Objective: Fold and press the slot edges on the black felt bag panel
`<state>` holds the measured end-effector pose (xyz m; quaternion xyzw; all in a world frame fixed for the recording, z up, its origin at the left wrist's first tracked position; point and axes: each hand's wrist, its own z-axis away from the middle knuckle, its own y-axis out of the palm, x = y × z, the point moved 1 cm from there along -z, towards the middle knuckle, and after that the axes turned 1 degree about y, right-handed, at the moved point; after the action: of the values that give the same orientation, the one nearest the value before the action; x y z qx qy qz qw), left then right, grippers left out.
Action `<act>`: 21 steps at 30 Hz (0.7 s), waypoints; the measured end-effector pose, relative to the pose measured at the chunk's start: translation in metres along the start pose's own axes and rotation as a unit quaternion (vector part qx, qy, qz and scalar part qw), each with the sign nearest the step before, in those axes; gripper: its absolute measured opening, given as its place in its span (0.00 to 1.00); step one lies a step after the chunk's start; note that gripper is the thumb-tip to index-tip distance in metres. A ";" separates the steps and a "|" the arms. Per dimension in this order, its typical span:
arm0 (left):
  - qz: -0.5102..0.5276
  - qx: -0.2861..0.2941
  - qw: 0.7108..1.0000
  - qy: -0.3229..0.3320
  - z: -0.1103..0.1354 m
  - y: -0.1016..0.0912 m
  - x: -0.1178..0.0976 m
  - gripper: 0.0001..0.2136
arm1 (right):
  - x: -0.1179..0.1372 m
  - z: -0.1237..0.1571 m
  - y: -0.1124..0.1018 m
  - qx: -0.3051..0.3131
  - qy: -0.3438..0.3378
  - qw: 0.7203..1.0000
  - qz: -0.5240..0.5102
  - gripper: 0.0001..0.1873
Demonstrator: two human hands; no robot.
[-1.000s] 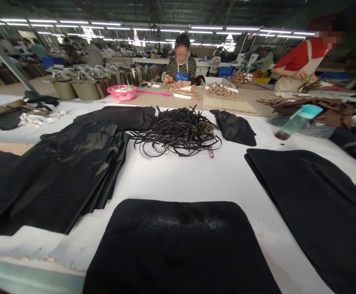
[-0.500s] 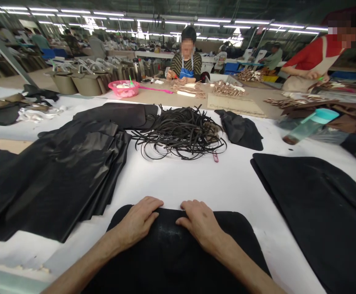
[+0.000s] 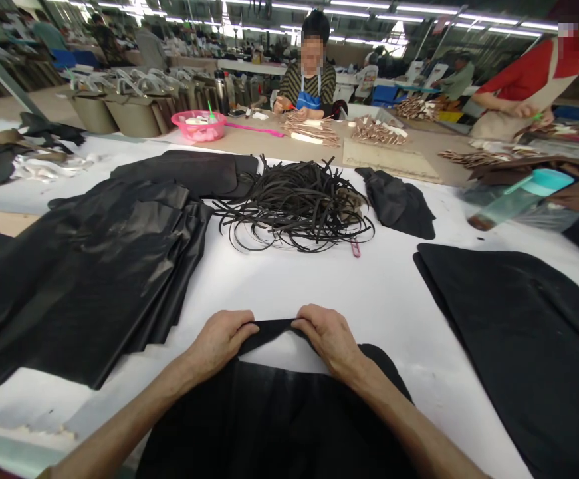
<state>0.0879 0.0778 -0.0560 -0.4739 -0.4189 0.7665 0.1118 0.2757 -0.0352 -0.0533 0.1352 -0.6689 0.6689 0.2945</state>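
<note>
A black fabric piece (image 3: 279, 412) lies on the white table (image 3: 319, 279) right in front of me. My left hand (image 3: 219, 340) and my right hand (image 3: 329, 336) both grip its far edge, fingers curled over it. Between the two hands the edge is lifted and pulled open, and the white table shows through the gap. Both forearms rest across the fabric.
A stack of black sheets (image 3: 94, 266) lies at the left, a large black panel (image 3: 528, 339) at the right. A tangle of dark straps (image 3: 294, 206) sits mid-table, with a small black piece (image 3: 399, 203) and a teal-capped bottle (image 3: 513, 196) beyond. Two people work at the far tables.
My hands came into view and landed flat on the fabric's far edge. Now they have closed on that edge and raised it, opening a gap.
</note>
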 end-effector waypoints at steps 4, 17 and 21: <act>-0.006 -0.005 1.000 -0.020 -0.003 0.003 0.004 0.13 | -0.013 -0.001 -0.003 0.018 0.046 0.998 0.032 0.14; 0.075 0.037 0.990 -0.117 0.028 -0.027 0.041 0.19 | -0.093 0.083 -0.071 0.091 0.197 0.976 -0.019 0.09; 0.077 0.025 0.984 -0.161 0.046 -0.025 0.062 0.16 | -0.107 0.099 -0.058 0.018 0.229 0.972 -0.054 0.11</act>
<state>0.0120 0.1044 -0.0670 -0.3725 -0.3742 0.8492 -0.0044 0.3725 -0.1584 -0.0603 0.0191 -0.5633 0.6770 0.4733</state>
